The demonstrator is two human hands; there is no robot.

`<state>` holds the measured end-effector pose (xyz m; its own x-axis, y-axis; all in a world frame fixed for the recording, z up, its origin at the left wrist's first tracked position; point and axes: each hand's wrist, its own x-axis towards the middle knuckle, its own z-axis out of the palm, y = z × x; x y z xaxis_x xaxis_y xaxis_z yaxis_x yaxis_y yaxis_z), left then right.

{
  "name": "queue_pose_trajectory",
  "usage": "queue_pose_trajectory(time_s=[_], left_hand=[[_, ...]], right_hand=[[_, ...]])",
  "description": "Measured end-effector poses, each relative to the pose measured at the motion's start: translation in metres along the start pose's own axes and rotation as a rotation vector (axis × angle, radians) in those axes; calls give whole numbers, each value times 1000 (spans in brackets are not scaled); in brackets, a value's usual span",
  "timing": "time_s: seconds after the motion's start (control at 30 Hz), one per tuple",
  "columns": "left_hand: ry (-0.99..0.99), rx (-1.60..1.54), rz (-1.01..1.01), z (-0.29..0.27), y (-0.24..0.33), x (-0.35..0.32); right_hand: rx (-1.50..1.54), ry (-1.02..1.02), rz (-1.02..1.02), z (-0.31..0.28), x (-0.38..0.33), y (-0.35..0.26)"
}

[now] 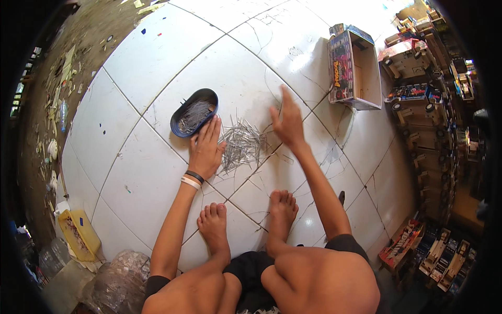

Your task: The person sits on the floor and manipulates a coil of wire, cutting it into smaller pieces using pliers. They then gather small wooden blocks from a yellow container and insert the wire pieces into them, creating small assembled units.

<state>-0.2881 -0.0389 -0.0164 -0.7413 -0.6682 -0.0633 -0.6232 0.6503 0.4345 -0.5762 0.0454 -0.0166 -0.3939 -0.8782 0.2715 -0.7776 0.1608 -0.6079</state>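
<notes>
- The pins (243, 144), thin metal ones, lie in a loose heap on the white tile floor (157, 63), just ahead of your feet (251, 220) and between your two hands.
- A share of the same pins already sits in the dark blue oval tray (193, 112), which stands just left of the heap and beyond your left hand.
- Your left hand (205, 148) lies flat, palm down, fingers together, its tips touching the tray's near rim and its thumb side at the heap's left edge; it grips nothing.
- Your right hand (286, 121) is raised at the heap's right edge, fingers apart and empty, the forefinger pointing away.
- You look to be at the gathering stage: most pins are on the floor.
- The next move calls for sweeping the scattered pins together from both sides; mind the sharp ends and the strays in the tile cracks.
- An open cardboard box (355, 68) stands well apart, upper right.
</notes>
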Motion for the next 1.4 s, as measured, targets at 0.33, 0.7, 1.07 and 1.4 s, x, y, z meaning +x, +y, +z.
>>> queue_pose_trajectory(time_s=[0.33,0.7,1.07,1.4], left_hand=[[1,-58,88,9,20,-15],[81,-230,12,-18,-8,-94],[-70,38,164,25,8,-39],[143,-195,28,3,-13,-75]], right_hand=[[-74,-403,-232,45,-68,-57],[-201,-759,-89,-45,-100,-44],[-130,-590,-252,24,-46,-60],[-114,-583,-309,20,-2,-56]])
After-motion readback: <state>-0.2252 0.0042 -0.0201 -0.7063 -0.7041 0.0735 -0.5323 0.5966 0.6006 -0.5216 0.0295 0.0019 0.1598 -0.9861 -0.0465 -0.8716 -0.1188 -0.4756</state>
